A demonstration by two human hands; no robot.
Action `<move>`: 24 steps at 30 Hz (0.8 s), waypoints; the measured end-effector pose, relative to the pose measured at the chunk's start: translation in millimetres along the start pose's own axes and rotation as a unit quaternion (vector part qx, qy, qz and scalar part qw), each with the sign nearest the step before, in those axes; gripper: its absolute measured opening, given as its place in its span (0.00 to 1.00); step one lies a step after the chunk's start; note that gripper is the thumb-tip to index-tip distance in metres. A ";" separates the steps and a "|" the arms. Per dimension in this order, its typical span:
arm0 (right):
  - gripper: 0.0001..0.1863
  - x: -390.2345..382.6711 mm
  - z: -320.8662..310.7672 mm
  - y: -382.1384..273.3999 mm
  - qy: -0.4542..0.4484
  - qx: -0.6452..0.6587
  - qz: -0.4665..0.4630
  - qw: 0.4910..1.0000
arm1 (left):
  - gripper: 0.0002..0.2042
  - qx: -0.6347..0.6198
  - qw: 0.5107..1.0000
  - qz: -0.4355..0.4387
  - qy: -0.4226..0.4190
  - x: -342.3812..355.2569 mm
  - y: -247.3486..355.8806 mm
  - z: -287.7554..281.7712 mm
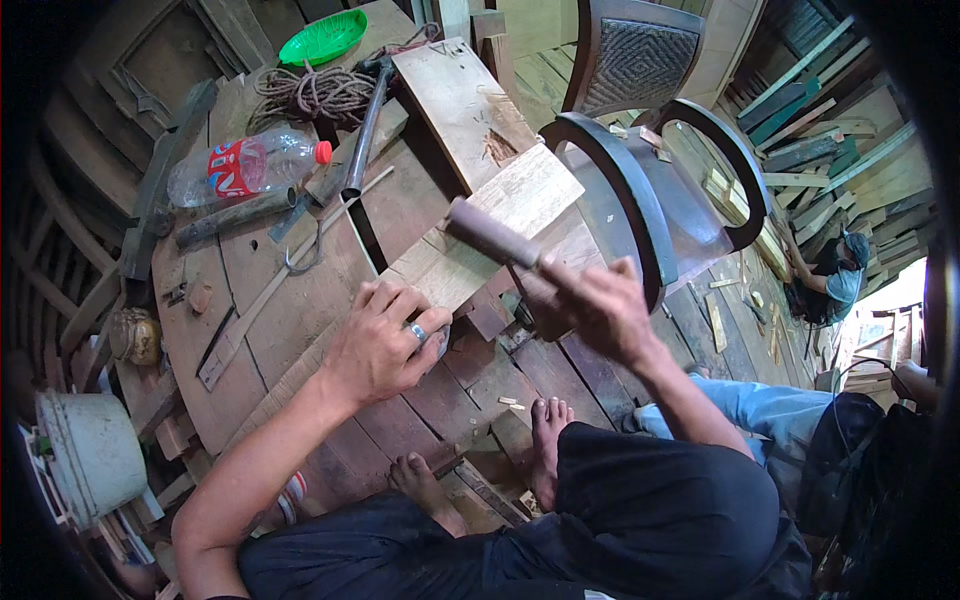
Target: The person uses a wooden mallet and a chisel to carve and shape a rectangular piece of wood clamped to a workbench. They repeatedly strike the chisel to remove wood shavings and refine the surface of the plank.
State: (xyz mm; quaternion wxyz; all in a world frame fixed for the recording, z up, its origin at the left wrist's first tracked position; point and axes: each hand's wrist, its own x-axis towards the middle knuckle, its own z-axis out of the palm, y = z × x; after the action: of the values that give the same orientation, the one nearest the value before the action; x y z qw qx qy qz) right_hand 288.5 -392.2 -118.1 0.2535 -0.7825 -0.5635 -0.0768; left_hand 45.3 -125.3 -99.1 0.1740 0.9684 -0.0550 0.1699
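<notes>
A pale wooden board [515,205] lies slantwise across the bench in front of me. My left hand [385,340], with a ring on one finger, curls over its near end. The fingers are closed on the board, and the thumb side lies by its edge. Above the board, my right hand [610,305] grips the thin handle of a tool with a thick brown cylindrical head, which looks like a wooden mallet [490,230]. Motion blurs this hand a little. The mallet head hangs over the board's middle. Behind it lies another light board [465,100] with a rough gouged hole.
On the bench [240,260] are a plastic bottle [250,168], rope [315,95], a green basket [323,38], a metal pipe [368,130] and a metal hook [303,252]. A dark armchair [640,180] stands beyond. Co-workers sit at right: one in jeans [720,395], another farther off [838,280].
</notes>
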 end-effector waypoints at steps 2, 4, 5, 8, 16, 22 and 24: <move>0.37 3.4 -0.2 2.0 0.035 -0.003 0.068 0.997 | 0.13 0.002 1.000 0.003 0.003 0.5 -2.4 1.8; 0.37 5.4 9.3 -5.2 0.065 0.024 0.168 0.983 | 0.13 0.007 1.000 0.004 0.006 -0.4 -1.9 3.0; 0.36 -0.7 9.1 -8.6 0.064 -0.002 0.142 0.988 | 0.12 0.009 1.000 0.005 0.001 1.1 -1.8 2.2; 0.38 -18.4 2.0 -25.5 -0.035 0.020 -0.047 0.998 | 0.11 0.010 1.000 0.005 -0.006 -0.2 -1.7 0.9; 0.35 -22.3 4.2 -26.5 0.026 0.070 0.034 0.997 | 0.14 0.004 1.000 0.011 -0.001 -2.5 -4.6 1.3; 0.33 -31.4 -1.4 11.8 0.050 -0.043 0.101 0.993 | 0.13 -0.004 1.000 -0.001 -0.012 2.8 -0.3 2.3; 0.32 -30.2 0.2 -14.2 0.061 -0.034 0.124 0.990 | 0.13 -0.001 1.000 0.002 -0.017 -0.8 -3.8 2.2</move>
State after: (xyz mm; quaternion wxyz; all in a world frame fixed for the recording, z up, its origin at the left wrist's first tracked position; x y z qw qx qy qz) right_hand 264.7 -414.2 -126.2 0.2681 -0.8484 -0.4425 -0.1119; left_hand 45.9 -122.5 -102.6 0.1738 0.9709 -0.0597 0.1533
